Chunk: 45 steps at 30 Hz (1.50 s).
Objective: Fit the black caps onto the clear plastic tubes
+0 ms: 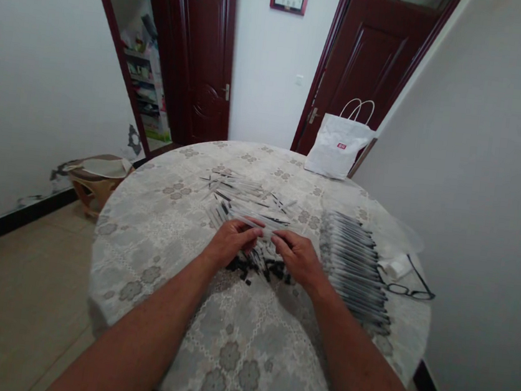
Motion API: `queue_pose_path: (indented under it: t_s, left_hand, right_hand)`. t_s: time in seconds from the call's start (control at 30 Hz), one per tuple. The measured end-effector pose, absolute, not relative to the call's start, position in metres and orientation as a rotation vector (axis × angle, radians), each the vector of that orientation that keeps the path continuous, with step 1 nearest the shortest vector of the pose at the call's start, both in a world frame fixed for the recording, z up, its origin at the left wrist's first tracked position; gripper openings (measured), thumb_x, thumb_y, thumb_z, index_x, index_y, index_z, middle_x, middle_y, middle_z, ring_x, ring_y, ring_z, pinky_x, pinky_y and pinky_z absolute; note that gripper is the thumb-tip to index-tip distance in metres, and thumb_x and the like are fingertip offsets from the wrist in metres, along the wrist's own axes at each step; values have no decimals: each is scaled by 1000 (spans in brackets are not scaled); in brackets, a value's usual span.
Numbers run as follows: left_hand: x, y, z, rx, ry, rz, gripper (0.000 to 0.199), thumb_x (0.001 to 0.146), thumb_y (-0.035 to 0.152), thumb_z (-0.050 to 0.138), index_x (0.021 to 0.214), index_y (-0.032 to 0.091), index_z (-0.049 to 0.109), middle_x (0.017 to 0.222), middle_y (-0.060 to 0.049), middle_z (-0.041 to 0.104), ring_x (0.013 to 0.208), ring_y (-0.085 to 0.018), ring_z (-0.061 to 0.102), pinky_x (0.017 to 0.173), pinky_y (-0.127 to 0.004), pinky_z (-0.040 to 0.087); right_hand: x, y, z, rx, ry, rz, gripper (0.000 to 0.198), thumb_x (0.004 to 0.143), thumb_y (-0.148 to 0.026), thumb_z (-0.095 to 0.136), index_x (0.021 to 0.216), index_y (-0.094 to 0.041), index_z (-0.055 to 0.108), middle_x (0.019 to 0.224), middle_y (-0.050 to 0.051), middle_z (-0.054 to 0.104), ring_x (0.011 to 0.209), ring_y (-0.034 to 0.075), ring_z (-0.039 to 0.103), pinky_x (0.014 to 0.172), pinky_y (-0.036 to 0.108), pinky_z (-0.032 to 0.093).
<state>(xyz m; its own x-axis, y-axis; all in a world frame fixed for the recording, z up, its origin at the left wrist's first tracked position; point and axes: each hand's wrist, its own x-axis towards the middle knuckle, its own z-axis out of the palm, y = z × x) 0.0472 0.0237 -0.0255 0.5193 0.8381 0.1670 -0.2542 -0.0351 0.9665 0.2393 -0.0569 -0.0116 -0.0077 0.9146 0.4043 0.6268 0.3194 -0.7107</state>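
My left hand [230,242] and my right hand [299,256] meet over the middle of the table, fingers closed in a pinch. Between the fingertips is a pale, see-through pen barrel [267,234], gripped at both ends; its detail is blurred. Below and between the hands lie loose pen parts [257,260] and small black pen caps [239,266]. Just beyond my hands is a heap of clear barrels [217,213]. Farther back, thin pen refills [238,185] are scattered. To the right of my right hand, many assembled-looking pens [351,262] lie side by side in a long row.
The round table wears a flowered cloth [141,251]. A white paper bag [340,147] stands at its back right. Eyeglasses [412,293] and a small white object [397,267] sit beside the pen row. A brown stool [95,180] is on the floor at left.
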Motion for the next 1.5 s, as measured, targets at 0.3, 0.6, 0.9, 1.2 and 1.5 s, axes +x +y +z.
queue_pose_path:
  t_s: [0.3, 0.6, 0.9, 1.2, 1.5]
  left_hand:
    - [45, 37, -31, 1045, 674, 1147, 38, 80, 48, 77, 98, 17, 65, 81, -3, 67, 61, -13, 63, 42, -20, 45]
    - [44, 45, -33, 878, 621, 1210, 35, 86, 45, 72, 98, 18, 53, 95, -4, 69, 77, -20, 75, 56, -28, 60]
    - [45, 44, -35, 902, 588, 1195, 38, 79, 34, 79, 101, 21, 51, 94, -1, 70, 80, -20, 76, 69, -31, 62]
    - [44, 45, -37, 929, 627, 1204, 39, 79, 36, 79, 102, 20, 51, 92, -2, 69, 78, -19, 75, 68, -32, 62]
    - [44, 49, -44, 909, 733, 1144, 32, 81, 34, 77, 96, 17, 54, 89, -3, 68, 77, -21, 76, 64, -31, 62]
  right_hand:
    - [253, -61, -9, -1632, -2057, 187, 14, 93, -19, 62, 100, -18, 74, 96, 7, 71, 93, 18, 64, 85, 27, 45]
    - [245, -67, -6, -1858, -2334, 280, 22, 91, -21, 58, 105, -22, 74, 105, 7, 71, 99, 20, 65, 83, 25, 42]
    - [231, -85, 13, -2016, -2518, 390, 23, 86, -39, 63, 95, -21, 75, 95, 8, 75, 87, 22, 69, 69, 27, 41]
    - [222, -83, 5, -2316, -2417, 298, 30, 90, -26, 52, 102, -15, 77, 102, 20, 76, 94, 30, 73, 77, 33, 50]
    - [234, -72, -12, -2300, -2274, 69, 24, 87, -17, 54, 97, -12, 76, 96, 23, 75, 89, 33, 74, 74, 35, 51]
